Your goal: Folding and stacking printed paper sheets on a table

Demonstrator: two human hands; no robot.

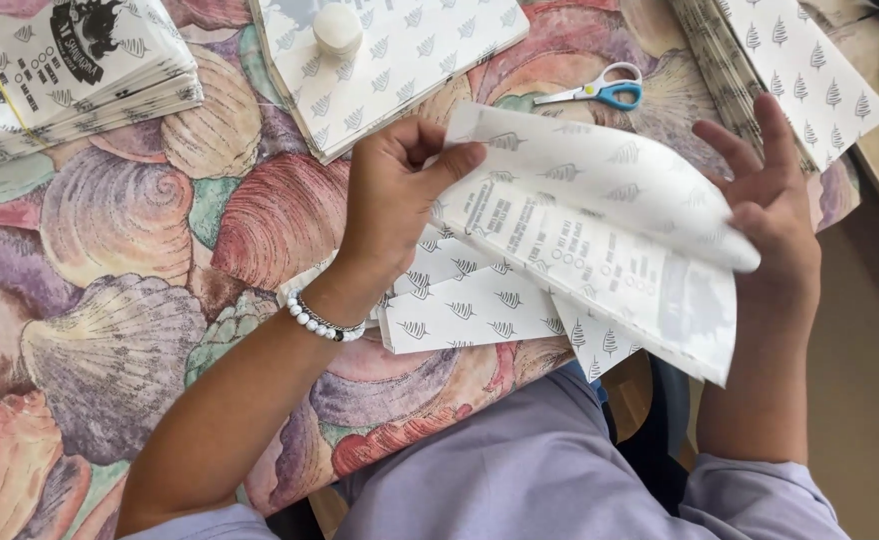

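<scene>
A home craft table, it seems: a seashell-patterned tablecloth [109, 230] (pastel pinks and purples), stacks of white tree-printed paper bags [809, 70], and small blue-handled scissors [599, 92] beside them.

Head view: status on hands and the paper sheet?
Left hand pinching printed paper sheet at its top edge. Right hand open-fingered, backing the sheet's far side. Folded sheets lying underneath; scissors apart, beyond.
</scene>
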